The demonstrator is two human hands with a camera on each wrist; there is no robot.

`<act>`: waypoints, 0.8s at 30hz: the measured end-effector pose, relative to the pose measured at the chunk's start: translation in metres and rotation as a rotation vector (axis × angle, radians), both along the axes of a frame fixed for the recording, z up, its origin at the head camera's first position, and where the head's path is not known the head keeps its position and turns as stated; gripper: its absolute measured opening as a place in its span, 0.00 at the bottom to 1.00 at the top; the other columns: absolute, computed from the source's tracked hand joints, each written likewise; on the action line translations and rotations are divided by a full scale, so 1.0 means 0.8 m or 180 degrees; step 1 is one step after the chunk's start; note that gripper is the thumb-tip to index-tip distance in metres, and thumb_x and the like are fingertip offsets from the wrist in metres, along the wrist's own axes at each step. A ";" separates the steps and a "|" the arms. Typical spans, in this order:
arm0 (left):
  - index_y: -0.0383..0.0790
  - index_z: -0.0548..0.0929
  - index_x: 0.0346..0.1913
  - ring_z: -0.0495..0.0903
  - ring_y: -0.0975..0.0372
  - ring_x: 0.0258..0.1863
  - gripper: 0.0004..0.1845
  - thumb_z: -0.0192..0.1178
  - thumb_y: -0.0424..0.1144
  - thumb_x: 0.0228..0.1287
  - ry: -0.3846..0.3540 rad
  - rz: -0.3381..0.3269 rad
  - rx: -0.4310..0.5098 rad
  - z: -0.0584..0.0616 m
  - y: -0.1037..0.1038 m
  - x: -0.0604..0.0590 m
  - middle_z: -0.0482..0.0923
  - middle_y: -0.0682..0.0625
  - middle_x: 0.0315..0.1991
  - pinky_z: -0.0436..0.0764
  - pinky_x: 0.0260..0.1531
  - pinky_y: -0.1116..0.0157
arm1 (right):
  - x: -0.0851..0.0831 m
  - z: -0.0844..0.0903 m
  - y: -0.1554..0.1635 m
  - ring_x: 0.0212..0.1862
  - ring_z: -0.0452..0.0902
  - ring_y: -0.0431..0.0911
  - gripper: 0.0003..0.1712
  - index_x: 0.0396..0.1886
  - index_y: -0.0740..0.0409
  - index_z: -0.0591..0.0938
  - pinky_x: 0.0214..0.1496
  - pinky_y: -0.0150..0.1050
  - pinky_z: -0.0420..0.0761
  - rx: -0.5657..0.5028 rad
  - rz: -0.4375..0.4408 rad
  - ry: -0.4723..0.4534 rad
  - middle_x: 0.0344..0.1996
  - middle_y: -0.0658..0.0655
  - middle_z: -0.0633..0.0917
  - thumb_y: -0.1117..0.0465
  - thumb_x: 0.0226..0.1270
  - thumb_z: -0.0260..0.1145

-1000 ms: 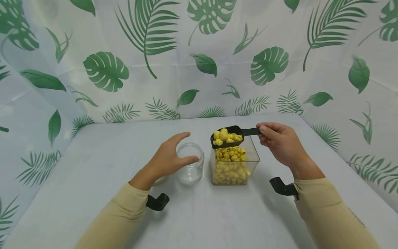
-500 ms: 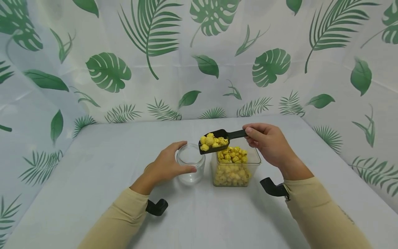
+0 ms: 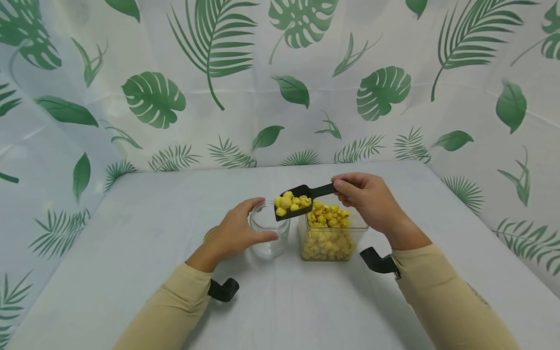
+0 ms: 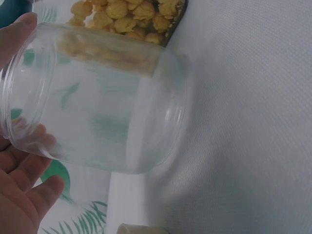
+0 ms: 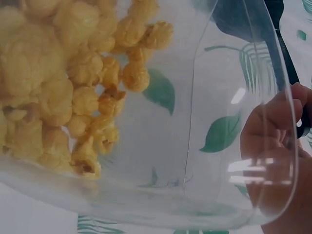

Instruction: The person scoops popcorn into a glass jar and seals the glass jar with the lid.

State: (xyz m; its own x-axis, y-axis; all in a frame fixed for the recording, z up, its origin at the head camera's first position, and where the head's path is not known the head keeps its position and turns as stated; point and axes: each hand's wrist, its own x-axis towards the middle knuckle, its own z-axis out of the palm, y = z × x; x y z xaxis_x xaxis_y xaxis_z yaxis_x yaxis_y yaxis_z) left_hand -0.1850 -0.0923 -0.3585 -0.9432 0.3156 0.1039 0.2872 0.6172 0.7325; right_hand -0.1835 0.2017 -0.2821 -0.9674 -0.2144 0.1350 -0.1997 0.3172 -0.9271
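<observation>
Right hand [image 3: 369, 201] pinches a black scoop [image 3: 323, 190] above the white worktop [image 3: 288, 301], before a leaf-print backdrop [image 3: 249, 92]; popcorn [image 3: 292, 201] fills its blade, left of that hand, beside the mouth of the clear jar [image 3: 269, 247] gripped by the left hand [image 3: 236, 229].

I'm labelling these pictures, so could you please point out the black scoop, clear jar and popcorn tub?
Black scoop [image 3: 303, 191]: head view, handle end of bowl.
Clear jar [image 4: 97, 107]: left wrist view, side wall.
Popcorn tub [image 3: 337, 228]: head view, front rim.
</observation>
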 end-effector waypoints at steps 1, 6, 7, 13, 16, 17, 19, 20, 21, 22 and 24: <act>0.38 0.67 0.74 0.65 0.51 0.71 0.51 0.77 0.56 0.50 -0.0002 0.0001 0.0001 0.000 0.000 0.000 0.69 0.45 0.70 0.66 0.67 0.49 | 0.000 0.001 -0.001 0.37 0.73 0.45 0.22 0.58 0.77 0.76 0.43 0.32 0.79 0.0064 -0.0005 0.0011 0.34 0.56 0.79 0.61 0.79 0.58; 0.38 0.67 0.74 0.65 0.51 0.71 0.52 0.78 0.56 0.49 -0.0010 0.0002 -0.0010 0.000 0.000 0.000 0.68 0.45 0.70 0.66 0.67 0.49 | 0.000 0.004 -0.005 0.38 0.74 0.49 0.22 0.58 0.74 0.78 0.42 0.33 0.78 0.0306 -0.0011 0.0069 0.34 0.59 0.79 0.58 0.78 0.58; 0.38 0.67 0.74 0.65 0.52 0.71 0.51 0.78 0.55 0.49 -0.0018 0.0002 -0.0005 0.000 0.000 0.000 0.68 0.45 0.70 0.66 0.67 0.49 | 0.000 0.005 -0.006 0.38 0.74 0.49 0.22 0.58 0.73 0.78 0.42 0.34 0.78 0.0339 -0.0011 0.0079 0.34 0.59 0.79 0.58 0.78 0.58; 0.39 0.67 0.74 0.65 0.52 0.71 0.51 0.78 0.55 0.49 -0.0043 0.0014 0.0009 0.001 0.000 -0.001 0.68 0.46 0.70 0.66 0.67 0.49 | -0.003 0.008 -0.009 0.40 0.74 0.53 0.22 0.58 0.70 0.79 0.44 0.35 0.77 0.0451 -0.0023 0.0113 0.34 0.58 0.79 0.55 0.78 0.59; 0.40 0.67 0.74 0.64 0.52 0.71 0.51 0.78 0.55 0.49 -0.0059 0.0017 0.0001 0.002 -0.001 0.000 0.68 0.45 0.70 0.66 0.67 0.48 | -0.004 0.009 -0.010 0.39 0.74 0.52 0.22 0.58 0.69 0.79 0.44 0.36 0.77 0.0464 -0.0014 0.0123 0.34 0.58 0.79 0.55 0.78 0.59; 0.40 0.67 0.74 0.64 0.52 0.71 0.51 0.78 0.55 0.49 -0.0072 0.0017 0.0004 0.003 -0.001 0.000 0.68 0.45 0.70 0.66 0.67 0.48 | -0.004 0.010 -0.011 0.39 0.74 0.52 0.21 0.58 0.69 0.79 0.44 0.36 0.77 0.0469 -0.0010 0.0128 0.34 0.57 0.79 0.55 0.78 0.59; 0.40 0.67 0.74 0.64 0.51 0.71 0.50 0.78 0.54 0.50 -0.0079 0.0005 0.0033 0.003 -0.001 0.000 0.68 0.45 0.70 0.66 0.67 0.48 | -0.003 0.011 -0.012 0.38 0.74 0.50 0.21 0.57 0.68 0.79 0.44 0.37 0.76 0.0486 -0.0003 0.0136 0.34 0.57 0.79 0.55 0.78 0.59; 0.39 0.67 0.74 0.64 0.51 0.71 0.50 0.78 0.53 0.50 -0.0077 -0.0005 0.0046 0.003 -0.001 0.000 0.68 0.45 0.71 0.65 0.67 0.48 | -0.003 0.012 -0.013 0.38 0.74 0.50 0.21 0.57 0.68 0.80 0.44 0.37 0.76 0.0493 -0.0003 0.0142 0.34 0.57 0.79 0.55 0.78 0.59; 0.39 0.67 0.74 0.64 0.51 0.71 0.50 0.78 0.53 0.50 -0.0074 -0.0018 0.0064 0.003 -0.001 0.000 0.68 0.45 0.70 0.65 0.67 0.48 | -0.003 0.013 -0.013 0.38 0.74 0.49 0.21 0.57 0.68 0.80 0.43 0.38 0.76 0.0502 -0.0004 0.0149 0.34 0.56 0.79 0.55 0.78 0.59; 0.39 0.67 0.74 0.64 0.51 0.71 0.50 0.78 0.52 0.50 -0.0065 -0.0030 0.0082 0.003 -0.002 -0.001 0.68 0.45 0.70 0.65 0.67 0.48 | -0.003 0.014 -0.014 0.38 0.73 0.49 0.21 0.57 0.68 0.80 0.43 0.38 0.76 0.0509 -0.0005 0.0154 0.34 0.56 0.80 0.55 0.78 0.59; 0.39 0.67 0.73 0.65 0.51 0.71 0.49 0.78 0.51 0.50 -0.0026 -0.0059 0.0118 0.002 -0.002 -0.001 0.69 0.45 0.70 0.65 0.67 0.49 | -0.003 0.015 -0.014 0.38 0.73 0.48 0.21 0.57 0.68 0.80 0.43 0.38 0.76 0.0526 -0.0009 0.0165 0.34 0.57 0.80 0.55 0.78 0.59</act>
State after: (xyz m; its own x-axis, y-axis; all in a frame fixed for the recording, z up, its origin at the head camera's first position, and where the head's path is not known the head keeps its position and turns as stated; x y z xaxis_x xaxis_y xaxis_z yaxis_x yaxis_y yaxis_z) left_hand -0.1860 -0.0941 -0.3567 -0.9381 0.3290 0.1082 0.2922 0.5842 0.7572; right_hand -0.1857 0.1902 -0.2699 -0.9607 -0.2350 0.1480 -0.2449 0.4651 -0.8507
